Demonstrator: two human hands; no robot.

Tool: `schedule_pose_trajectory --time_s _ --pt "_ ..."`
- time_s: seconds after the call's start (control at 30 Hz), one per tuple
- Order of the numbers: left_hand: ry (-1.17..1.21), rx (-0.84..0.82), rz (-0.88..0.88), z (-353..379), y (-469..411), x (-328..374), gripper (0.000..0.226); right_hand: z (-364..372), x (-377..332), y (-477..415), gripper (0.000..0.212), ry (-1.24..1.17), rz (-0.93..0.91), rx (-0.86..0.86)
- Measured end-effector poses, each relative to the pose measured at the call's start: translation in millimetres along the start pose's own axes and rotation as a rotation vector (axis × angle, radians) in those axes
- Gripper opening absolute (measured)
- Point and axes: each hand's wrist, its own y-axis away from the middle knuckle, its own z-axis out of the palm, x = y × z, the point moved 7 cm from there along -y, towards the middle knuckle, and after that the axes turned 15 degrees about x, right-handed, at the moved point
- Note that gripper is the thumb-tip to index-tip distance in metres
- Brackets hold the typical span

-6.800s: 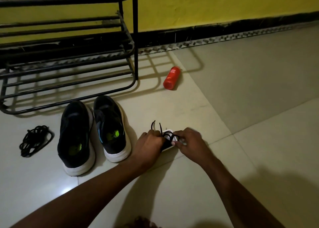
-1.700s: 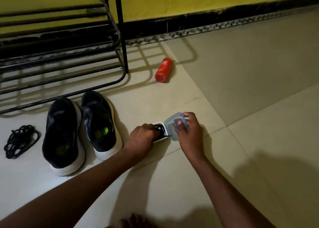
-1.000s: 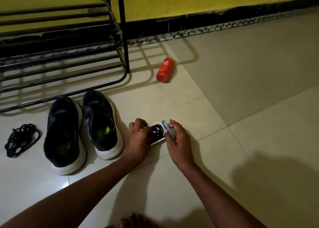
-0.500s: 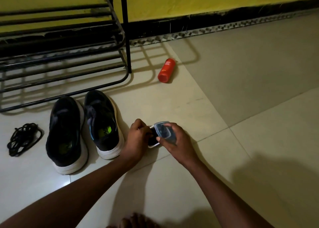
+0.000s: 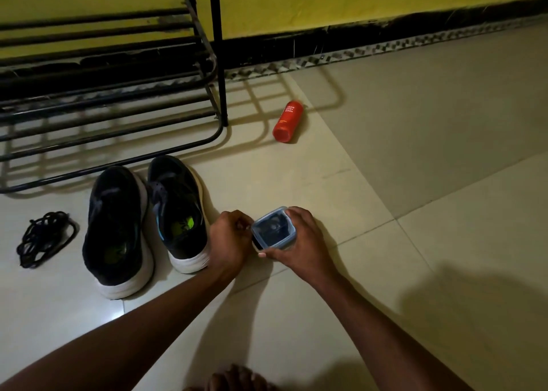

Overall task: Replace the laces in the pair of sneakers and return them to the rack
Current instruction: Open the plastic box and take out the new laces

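Two black sneakers with white soles stand side by side on the floor, the left sneaker (image 5: 117,230) and the right sneaker (image 5: 179,213), both without laces. A loose bundle of black laces (image 5: 44,238) lies left of them. A small container with a bluish clear lid (image 5: 274,227) sits on the floor to the right of the shoes, dark laces showing through the lid. My right hand (image 5: 299,242) grips the lid from the right, thumb along its near edge. My left hand (image 5: 229,241) is curled against the container's left side. The black metal rack (image 5: 112,94) stands behind the sneakers.
A red bottle (image 5: 287,121) lies on its side on the tiles right of the rack's leg. The yellow wall with a black skirting runs along the back. My bare toes (image 5: 234,381) show at the bottom edge. Pale floor tiles stretch to the right.
My right hand picked up the lid, brought it over the container and set it flat on top, covering the laces my left hand had tucked inside.
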Motion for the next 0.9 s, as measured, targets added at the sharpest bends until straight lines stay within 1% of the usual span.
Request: schedule_pose_trajectory --time_s 0.13,0.2,0.33,0.43,0.53,0.63,0.7,0.8,0.83,0.9 --pt "0.014 -0.024 -0.048 3.1 -0.5 -6.6 0.019 -0.7 -1.8 0.9 0.106 0.022 0.006 0.018" --pt "0.073 -0.026 -0.093 2.4 0.8 -6.0 0.016 -0.4 -2.3 1.8 0.106 0.029 0.018 0.021" --pt "0.233 0.047 -0.230 -6.1 2.7 -9.6 0.010 0.9 -5.4 2.5 0.096 0.080 0.025 0.043" --pt "0.267 -0.038 -0.248 -1.0 4.2 -8.9 0.012 3.4 -9.5 5.1 0.094 0.096 0.009 0.036" --pt "0.223 -0.077 -0.199 -0.9 7.9 -4.2 0.021 3.3 -14.9 7.7 0.093 0.112 -0.021 0.012" --pt "0.183 -0.100 -0.142 -2.4 10.1 -5.8 0.023 1.0 -12.5 6.6 0.093 0.110 -0.016 -0.012" --pt "0.103 -0.124 -0.034 -4.5 10.4 -3.0 0.028 -0.2 -10.8 5.9 0.089 0.131 -0.047 -0.027" --pt "-0.051 -0.271 0.127 -0.7 17.8 5.2 0.053 -0.5 -10.5 0.7 0.077 0.183 -0.089 -0.067" --pt "-0.099 -0.302 0.164 0.8 20.6 7.2 0.056 -1.7 -9.3 -3.2 0.073 0.185 -0.090 -0.086" --pt "-0.149 -0.337 0.207 3.6 22.9 11.1 0.052 -6.9 -7.3 -13.6 0.069 0.166 -0.071 -0.126"
